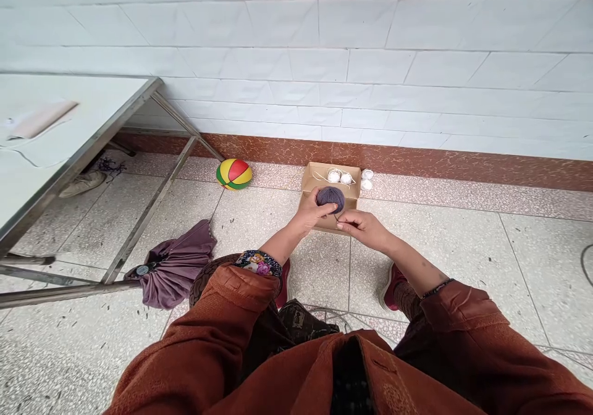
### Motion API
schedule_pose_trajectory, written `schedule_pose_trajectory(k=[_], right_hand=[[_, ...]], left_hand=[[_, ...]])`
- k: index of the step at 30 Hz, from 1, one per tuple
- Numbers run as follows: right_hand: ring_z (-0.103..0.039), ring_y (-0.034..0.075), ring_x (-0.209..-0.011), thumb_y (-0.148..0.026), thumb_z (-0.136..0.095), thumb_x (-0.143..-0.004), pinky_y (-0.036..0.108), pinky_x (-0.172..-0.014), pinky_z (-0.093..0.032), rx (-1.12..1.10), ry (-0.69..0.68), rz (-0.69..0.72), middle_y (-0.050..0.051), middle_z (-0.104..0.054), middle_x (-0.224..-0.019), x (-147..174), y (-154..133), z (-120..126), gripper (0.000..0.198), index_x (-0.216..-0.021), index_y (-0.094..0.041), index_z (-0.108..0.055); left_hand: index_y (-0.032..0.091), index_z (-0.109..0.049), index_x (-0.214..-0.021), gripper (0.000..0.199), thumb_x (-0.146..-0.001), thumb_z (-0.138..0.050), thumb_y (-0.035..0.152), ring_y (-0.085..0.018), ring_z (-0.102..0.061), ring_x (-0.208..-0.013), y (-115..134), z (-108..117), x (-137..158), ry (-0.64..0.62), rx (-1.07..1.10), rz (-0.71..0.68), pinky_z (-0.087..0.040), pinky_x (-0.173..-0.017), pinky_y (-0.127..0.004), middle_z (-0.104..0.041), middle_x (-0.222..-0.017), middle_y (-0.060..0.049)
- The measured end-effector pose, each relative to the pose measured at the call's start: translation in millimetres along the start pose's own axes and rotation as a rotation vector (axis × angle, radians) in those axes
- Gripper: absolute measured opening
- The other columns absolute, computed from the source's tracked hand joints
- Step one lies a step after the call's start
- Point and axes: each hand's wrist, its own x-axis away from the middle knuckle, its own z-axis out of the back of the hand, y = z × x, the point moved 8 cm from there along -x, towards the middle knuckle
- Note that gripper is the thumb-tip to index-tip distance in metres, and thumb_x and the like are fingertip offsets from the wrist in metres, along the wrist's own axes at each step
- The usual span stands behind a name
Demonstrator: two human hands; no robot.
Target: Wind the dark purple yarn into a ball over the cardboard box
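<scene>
My left hand [314, 213] is closed around a dark purple-grey ball of yarn [330, 197], thumb across its near side. Close by on the right, my right hand [364, 227] pinches a dark strand of yarn [338, 218] that runs from the ball. Both hands are held above an open cardboard box [309, 176]. In its far part lie white balls of yarn [333, 176] with loose strands. More white balls [366, 184] rest on the floor just right of the box. My hands hide part of the box's near half.
A multicoloured ball [234, 174] sits on the floor beside a metal-framed table [115, 121] at left. A folded purple umbrella [180, 264] lies near the table's lower bar. A tiled wall [319, 69] rises behind the box. A shoe [83, 183] shows under the table.
</scene>
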Motion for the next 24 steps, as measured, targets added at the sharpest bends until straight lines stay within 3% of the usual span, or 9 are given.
schedule_pose_trajectory(k=[2, 5, 9, 13, 16, 19, 22, 24], right_hand=[[-0.060, 0.017, -0.073, -0.045, -0.060, -0.095, 0.030, -0.072, -0.048, -0.054, 0.031, -0.008, 0.002, -0.067, -0.080, 0, -6, 9, 0.027, -0.084, -0.022, -0.068], [-0.061, 0.018, -0.078, -0.047, -0.061, -0.094, 0.032, -0.076, -0.049, -0.111, 0.191, -0.040, 0.003, -0.068, -0.084, -2, -4, 32, 0.026, -0.087, -0.023, -0.069], [-0.060, 0.019, -0.078, -0.042, -0.061, -0.093, 0.033, -0.076, -0.048, -0.043, 0.380, -0.089, 0.003, -0.066, -0.082, -2, 12, 51, 0.023, -0.083, -0.022, -0.067], [-0.059, 0.020, -0.074, -0.037, -0.053, -0.095, 0.031, -0.071, -0.047, 0.028, 0.344, -0.177, 0.002, -0.066, -0.078, -1, 36, 40, 0.024, -0.080, -0.022, -0.065], [-0.062, 0.021, -0.077, -0.029, -0.052, -0.094, 0.031, -0.071, -0.048, 0.089, 0.270, -0.177, 0.003, -0.069, -0.081, 1, 43, 23, 0.019, -0.085, -0.022, -0.067], [-0.064, 0.021, -0.082, -0.028, -0.054, -0.094, 0.032, -0.076, -0.049, 0.137, 0.152, -0.105, 0.005, -0.071, -0.088, 2, 34, 6, 0.018, -0.088, -0.022, -0.070], [-0.063, 0.019, -0.078, -0.033, -0.056, -0.096, 0.031, -0.075, -0.048, 0.120, 0.033, -0.013, 0.004, -0.069, -0.084, 2, 14, -3, 0.020, -0.084, -0.023, -0.069], [-0.062, 0.018, -0.076, -0.035, -0.057, -0.096, 0.030, -0.073, -0.047, 0.069, 0.023, 0.023, 0.003, -0.068, -0.081, 1, 2, 0, 0.021, -0.083, -0.023, -0.068]], left_hand=[[0.021, -0.057, -0.125, 0.063, -0.066, -0.079, 0.030, -0.023, -0.061, -0.103, -1, -1, -1, -0.027, -0.161, -0.041, -0.048, -0.093, -0.039, -0.065, -0.110, -0.006], [0.023, -0.054, -0.134, 0.075, -0.065, -0.082, 0.031, -0.028, -0.058, -0.116, 0, -14, 6, -0.179, -0.233, -0.091, -0.044, -0.104, -0.045, -0.063, -0.124, -0.009], [0.026, -0.047, -0.146, 0.086, -0.068, -0.081, 0.035, -0.031, -0.057, -0.120, 5, -38, 22, -0.453, -0.011, -0.038, -0.049, -0.096, -0.045, -0.059, -0.135, -0.012], [0.029, -0.049, -0.146, 0.084, -0.068, -0.079, 0.038, -0.027, -0.064, -0.108, 14, -47, 32, -0.576, 0.302, 0.038, -0.053, -0.084, -0.038, -0.061, -0.132, -0.013], [0.021, -0.055, -0.137, 0.075, -0.068, -0.079, 0.039, -0.022, -0.067, -0.092, 16, -41, 27, -0.495, 0.412, 0.057, -0.053, -0.077, -0.035, -0.065, -0.122, -0.014], [0.020, -0.056, -0.129, 0.067, -0.069, -0.080, 0.036, -0.020, -0.065, -0.093, 11, -24, 14, -0.280, 0.366, 0.026, -0.051, -0.078, -0.032, -0.065, -0.119, -0.012], [0.021, -0.056, -0.125, 0.060, -0.070, -0.078, 0.034, -0.021, -0.062, -0.100, 2, -9, 3, -0.109, 0.148, 0.012, -0.051, -0.086, -0.035, -0.064, -0.115, -0.008], [0.021, -0.056, -0.122, 0.058, -0.069, -0.078, 0.032, -0.022, -0.061, -0.103, -1, -3, 0, -0.058, -0.068, -0.016, -0.048, -0.094, -0.039, -0.065, -0.110, -0.006]])
